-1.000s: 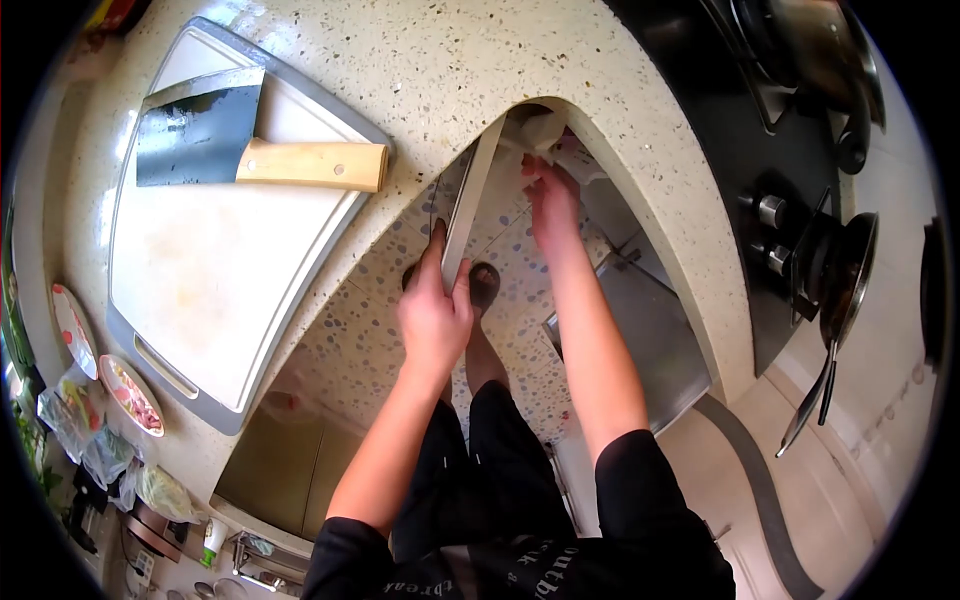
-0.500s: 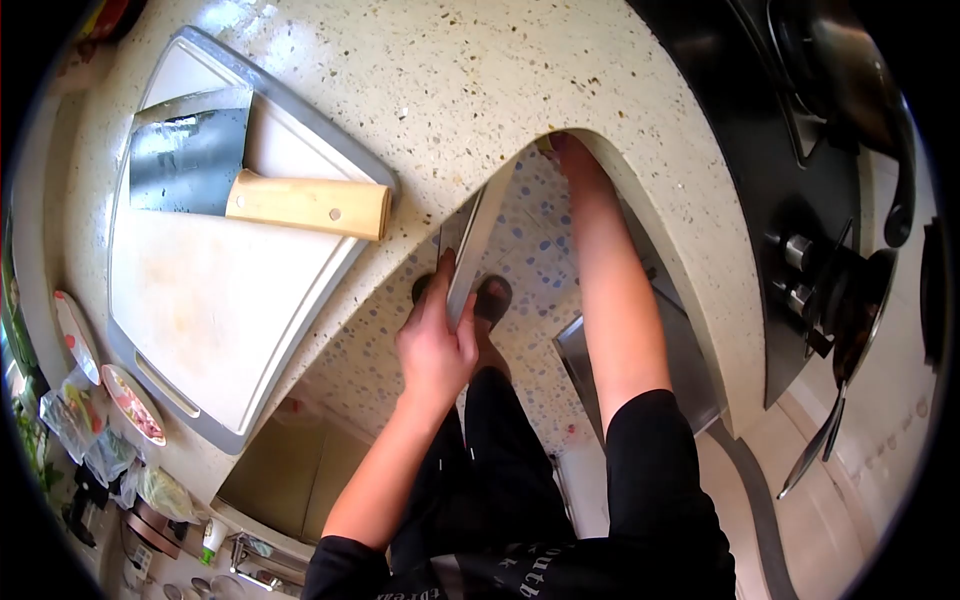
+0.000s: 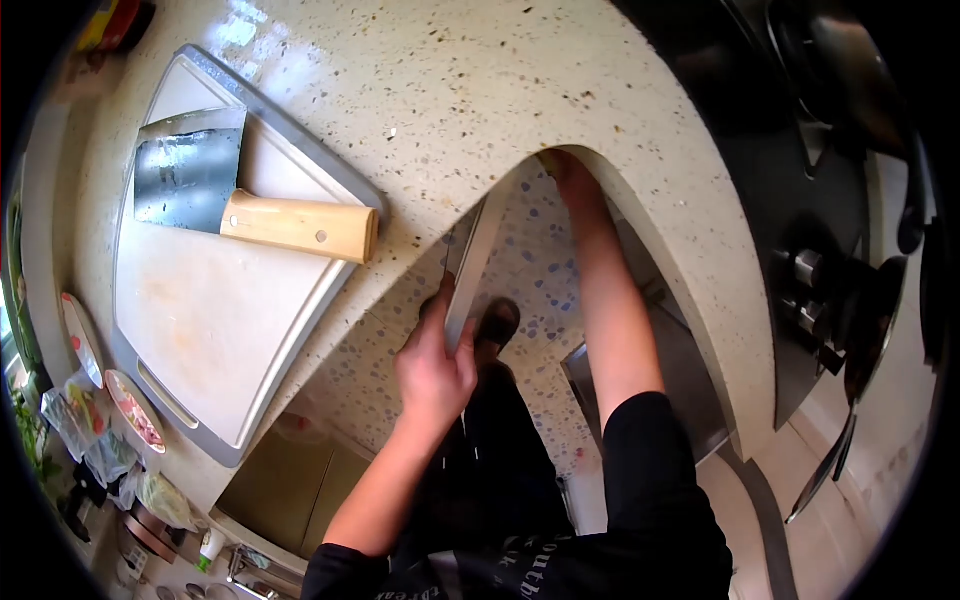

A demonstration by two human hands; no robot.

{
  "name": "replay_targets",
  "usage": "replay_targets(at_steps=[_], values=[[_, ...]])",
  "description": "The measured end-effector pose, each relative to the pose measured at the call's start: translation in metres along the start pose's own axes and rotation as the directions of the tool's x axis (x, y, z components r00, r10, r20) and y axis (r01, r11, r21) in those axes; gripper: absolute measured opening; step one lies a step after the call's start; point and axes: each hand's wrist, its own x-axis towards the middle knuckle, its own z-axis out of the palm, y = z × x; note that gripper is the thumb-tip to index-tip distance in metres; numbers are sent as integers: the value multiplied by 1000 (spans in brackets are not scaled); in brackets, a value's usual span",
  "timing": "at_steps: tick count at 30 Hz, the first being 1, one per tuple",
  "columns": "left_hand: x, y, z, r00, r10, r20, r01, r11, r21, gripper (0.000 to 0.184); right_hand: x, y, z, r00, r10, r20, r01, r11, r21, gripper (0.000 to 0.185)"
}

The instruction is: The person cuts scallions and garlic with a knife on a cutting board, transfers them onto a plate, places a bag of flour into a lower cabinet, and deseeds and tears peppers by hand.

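My left hand is wrapped around the edge of an open cabinet door below the counter. The thumb lies on the near side, and the fingers go behind the panel. My right arm reaches down under the countertop's inner corner, where my right hand is in shadow and partly cut off by the counter edge. Its fingers are hidden, and a small yellowish patch shows beside it that I cannot make out. Up on the counter, a cleaver with a wooden handle rests on a white cutting board with a grey rim.
Speckled countertop curves around me. A black gas stove with pans stands at right. Plates, one with chopped meat, and plastic bags sit at left, near a sink. A steel-coloured panel is below the right counter.
My view has shifted slightly, so the counter and board sit lower in it. My left hand keeps its hold on the door, and my right hand stays under the counter corner.
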Motion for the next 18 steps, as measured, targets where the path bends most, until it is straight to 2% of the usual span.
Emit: replay_targets(at_steps=[1,2,4,7,8,9,10,11,13,14,15,18], values=[[-1,3,0,999,-34,9,34,999,-2,50,-19,9,-10,999,-43,30,43,999,0,42],[-4,5,0,997,-68,21,69,998,-2,52,-48,10,-15,1000,-15,22,15,1000,15,43],[-8,7,5,994,-99,53,101,995,-26,52,-126,-61,8,936,308,-168,-297,951,89,50],[-15,18,16,994,-72,78,79,992,-96,56,-256,-28,-37,934,279,-222,-321,930,-180,55],[-17,26,20,994,-51,93,61,991,-115,58,-304,-16,-57,941,255,-222,-313,904,-290,55],[-19,34,24,993,-29,112,44,990,-134,61,-353,-11,-76,934,259,-245,-346,823,-451,53],[-23,39,31,986,42,159,-19,989,-144,73,-411,14,-105,930,256,-265,-355,817,-454,45],[-27,48,39,980,49,193,-18,987,-161,76,-469,40,-135,924,254,-284,-364,811,-457,37],[-35,61,65,967,120,225,-78,979,-188,90,-545,-26,-133,681,555,-478,-653,756,-53,31],[-38,76,74,933,-1,360,73,980,-187,99,-579,-47,-139,606,638,-475,-690,719,84,30],[-40,89,89,928,7,372,82,971,-223,104,-611,-62,-149,531,715,-456,-710,668,221,29],[-32,119,129,927,60,369,60,950,-306,113,-701,-67,-170,435,766,-474,-703,617,352,37]])
